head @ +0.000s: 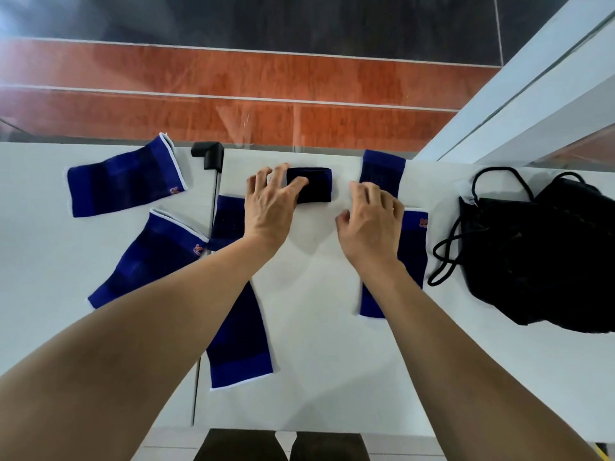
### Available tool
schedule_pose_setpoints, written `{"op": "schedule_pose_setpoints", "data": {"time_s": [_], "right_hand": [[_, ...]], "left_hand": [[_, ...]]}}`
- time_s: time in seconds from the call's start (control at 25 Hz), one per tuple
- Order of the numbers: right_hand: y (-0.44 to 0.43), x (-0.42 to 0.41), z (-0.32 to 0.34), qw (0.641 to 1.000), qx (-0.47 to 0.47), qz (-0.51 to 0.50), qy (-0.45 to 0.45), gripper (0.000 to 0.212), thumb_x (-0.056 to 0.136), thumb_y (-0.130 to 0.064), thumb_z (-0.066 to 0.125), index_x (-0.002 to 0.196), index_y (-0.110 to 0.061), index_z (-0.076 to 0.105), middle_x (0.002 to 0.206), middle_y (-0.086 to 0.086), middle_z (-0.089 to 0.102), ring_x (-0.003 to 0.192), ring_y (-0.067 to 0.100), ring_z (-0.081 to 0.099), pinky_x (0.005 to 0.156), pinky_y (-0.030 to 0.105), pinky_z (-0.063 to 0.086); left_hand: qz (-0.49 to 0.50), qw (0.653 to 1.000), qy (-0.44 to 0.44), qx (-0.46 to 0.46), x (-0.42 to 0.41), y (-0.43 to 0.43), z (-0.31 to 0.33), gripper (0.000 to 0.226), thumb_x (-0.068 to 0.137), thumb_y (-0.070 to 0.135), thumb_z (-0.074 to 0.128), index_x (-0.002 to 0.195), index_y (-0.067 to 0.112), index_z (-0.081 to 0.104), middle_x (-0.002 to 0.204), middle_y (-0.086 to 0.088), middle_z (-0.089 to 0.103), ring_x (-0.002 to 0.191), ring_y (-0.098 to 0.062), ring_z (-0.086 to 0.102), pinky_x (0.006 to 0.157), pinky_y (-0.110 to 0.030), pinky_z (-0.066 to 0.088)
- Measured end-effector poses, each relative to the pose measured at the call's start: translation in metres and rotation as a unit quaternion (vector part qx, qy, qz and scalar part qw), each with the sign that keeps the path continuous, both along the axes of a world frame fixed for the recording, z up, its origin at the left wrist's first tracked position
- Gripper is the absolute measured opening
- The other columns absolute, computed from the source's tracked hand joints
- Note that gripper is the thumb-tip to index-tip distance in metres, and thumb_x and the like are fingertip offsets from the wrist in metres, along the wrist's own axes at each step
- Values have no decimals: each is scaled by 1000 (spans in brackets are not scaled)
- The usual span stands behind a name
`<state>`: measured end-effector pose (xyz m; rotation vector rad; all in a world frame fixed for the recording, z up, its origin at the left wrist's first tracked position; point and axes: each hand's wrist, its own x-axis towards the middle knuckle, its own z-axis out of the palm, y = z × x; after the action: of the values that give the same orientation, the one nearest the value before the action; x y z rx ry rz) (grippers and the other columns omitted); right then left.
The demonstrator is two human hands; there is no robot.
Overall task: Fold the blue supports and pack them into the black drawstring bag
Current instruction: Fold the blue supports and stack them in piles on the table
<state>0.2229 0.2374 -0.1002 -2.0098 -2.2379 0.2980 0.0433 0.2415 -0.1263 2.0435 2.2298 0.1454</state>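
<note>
The fingertips of the left hand (271, 207) are spread wide and laid on the left end of a small, dark navy knitted support folded into a tight rectangle (311, 185), which sits at about 12 o'clock on the smooth white tabletop (316, 327). It's touched, not gripped. The right hand (371, 221) is held just to the 3 o'clock side of that folded piece, fingers loosely curled and apart, nothing in them.

Flat blue stretch-knit sleeve supports with white edging are scattered all round. One long one (241, 337) is partly hidden under the left forearm at 7 o'clock, and another (412, 254) is covered by the right wrist at 4 o'clock. A shorter blue band (382, 171) is seen at 1 o'clock, right behind the right fingers. Two more with small orange logos are lying at 9 to 10 o'clock (126, 186) (149, 257).

The crumpled black fabric drawstring bag (539, 257) is slumped at 3 o'clock, well apart from the hands, its cords looped loose on the table. A small black angled bracket (209, 154) is stuck at the table seam, around 11 o'clock.
</note>
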Motion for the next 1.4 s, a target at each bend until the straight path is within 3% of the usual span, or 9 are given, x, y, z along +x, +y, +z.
{"op": "schedule_pose_setpoints", "data": {"time_s": [0.16, 0.28, 0.36, 0.48, 0.6, 0.8, 1.0, 1.28, 1.4], "right_hand": [[4, 18, -10, 994, -84, -13, -68, 65, 98, -20, 54, 157, -20, 24, 160, 10, 31, 147, 29, 30, 122, 49, 18], [-5, 36, -18, 990, -107, -25, -89, 77, 98, -11, 51, 161, -22, 9, 167, 7, 20, 153, 26, 18, 124, 51, 10], [-9, 44, -20, 987, -111, -30, -108, 78, 97, -13, 51, 161, -21, 6, 167, 5, 18, 155, 24, 14, 125, 53, 4], [-6, 44, -16, 982, -116, 3, -151, 72, 98, -21, 47, 160, -20, 11, 167, 5, 20, 155, 24, 11, 122, 59, -3], [-6, 24, -6, 983, -124, 25, -131, 66, 97, -28, 51, 157, -18, 24, 160, 7, 34, 150, 26, 24, 122, 59, 0], [-46, -16, 3, 987, -136, 40, -80, 59, 97, -29, 50, 152, -15, 34, 145, 9, 44, 129, 31, 46, 118, 51, 22], [-98, -18, 2, 990, -122, 62, -41, 63, 95, -26, 52, 154, -16, 34, 147, 7, 46, 134, 26, 44, 122, 49, 17], [-156, 0, -1, 990, -117, 64, -41, 66, 90, -20, 59, 153, -19, 38, 150, 5, 48, 144, 23, 38, 125, 51, 8], [-176, 4, -3, 988, -121, 84, -39, 65, 90, -18, 60, 152, -20, 41, 150, 5, 50, 145, 23, 39, 125, 51, 11]], "left_hand": [[-10, 1000, -15, -16, 2, -1, 7, 48, 90, 5, 66, 129, 32, 59, 150, -14, 39, 127, -38, 43, 106, -47, 36], [-29, 998, -46, -6, -2, -21, 16, 61, 91, 7, 59, 144, 32, 44, 156, -14, 30, 129, -37, 41, 108, -48, 35], [12, 998, -56, -6, -8, -49, 18, 63, 91, 13, 60, 147, 30, 39, 156, -12, 30, 129, -35, 41, 107, -46, 34], [100, 993, -49, -33, -14, -91, 17, 59, 92, 25, 59, 147, 21, 38, 155, -14, 33, 135, -37, 37, 112, -47, 29], [127, 987, -49, -84, -15, -109, 11, 55, 95, 31, 54, 146, 13, 41, 155, -13, 38, 142, -34, 34, 117, -47, 23], [77, 991, -45, -95, -11, -118, 9, 54, 98, 28, 50, 148, 13, 42, 157, -11, 38, 141, -35, 36, 117, -48, 25], [31, 993, -47, -104, -8, -127, 13, 54, 96, 22, 52, 149, 14, 41, 149, -11, 42, 137, -36, 37, 118, -53, 24], [-30, 989, -67, -125, 12, -162, 17, 62, 94, 13, 54, 153, 13, 33, 159, -9, 32, 140, -32, 34, 118, -46, 27], [-38, 988, -70, -136, 15, -178, 15, 59, 95, 12, 53, 151, 14, 36, 161, -6, 31, 141, -31, 34, 117, -43, 29]]}}
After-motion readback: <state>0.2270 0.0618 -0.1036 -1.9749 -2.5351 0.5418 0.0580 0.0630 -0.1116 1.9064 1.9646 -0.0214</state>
